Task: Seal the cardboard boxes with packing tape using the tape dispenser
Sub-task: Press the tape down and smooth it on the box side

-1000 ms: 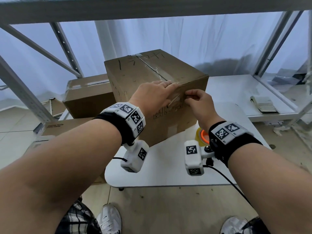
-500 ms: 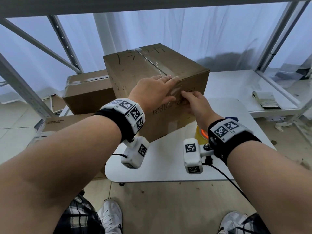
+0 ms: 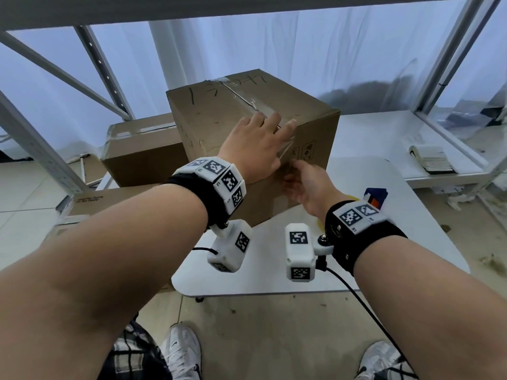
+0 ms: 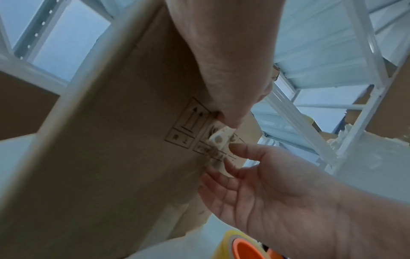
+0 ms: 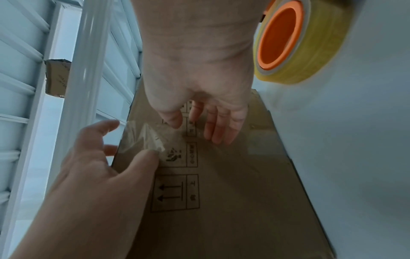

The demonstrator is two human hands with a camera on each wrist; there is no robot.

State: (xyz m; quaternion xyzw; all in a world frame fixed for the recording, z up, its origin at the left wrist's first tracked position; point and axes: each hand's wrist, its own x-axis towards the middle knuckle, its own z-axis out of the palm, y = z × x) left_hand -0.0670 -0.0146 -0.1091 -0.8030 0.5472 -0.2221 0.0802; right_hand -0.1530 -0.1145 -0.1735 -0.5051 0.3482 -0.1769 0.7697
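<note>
Cardboard first, sweeping from the left: noting a second box (image 3: 142, 152) sitting behind, already carrying clear tape along its top, and a flattened carton (image 3: 109, 201) lying below it. Moving on to the main box (image 3: 219, 113), standing on the white counter (image 3: 411, 242) with a tape strip (image 3: 247, 98) running along its top seam toward the near edge.

Laying the left grip (image 3: 255, 149) over that near top edge, fingers straight and spread, thumb pressing the wrinkled tape tail (image 5: 144, 138) onto the front face; holding nothing, just pinning.

Sliding the right grip (image 3: 307, 185) down the front face beside the printed handling symbols (image 5: 175, 192). Having pinched the tape end up at the edge a second ago, now letting go of it: fingers nearly straight, tips touching the cardboard just under the tail, nothing clasped. Reading this as the switch from pulling the tail over the edge to rubbing it flat.

Judging the strip on this box as laid and cut, with only the smoothing being finished; wrinkles showing in the tail, so probably needing another firm rub to stick.

Ending at the right: spotting the yellow tape roll (image 5: 295, 43) with its orange core resting on the counter under the right wrist, part of the tape dispenser (image 3: 375, 197), sitting untouched just beside the box.
</note>
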